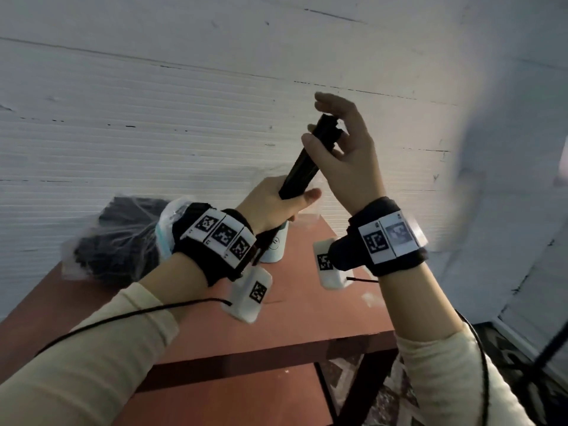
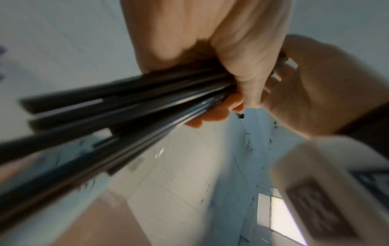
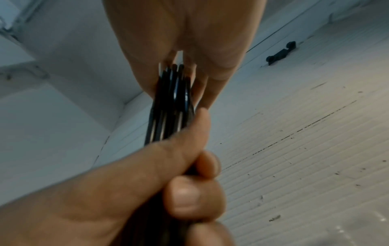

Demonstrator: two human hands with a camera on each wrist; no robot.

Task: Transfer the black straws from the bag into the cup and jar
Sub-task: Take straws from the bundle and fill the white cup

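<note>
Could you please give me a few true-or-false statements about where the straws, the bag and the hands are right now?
1. The left hand grips the bundle of black straws near its lower end. True.
2. The right hand rests flat on the table. False: it is raised at the bundle's upper end.
3. The bag lies on the table to the left. True.
4. The bag holds no more straws. False: dark straws show through the plastic.
5. The white cup lies on its side. False: it stands upright.

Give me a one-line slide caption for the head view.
Left hand grips black straws; right hand steadies their top.
</note>
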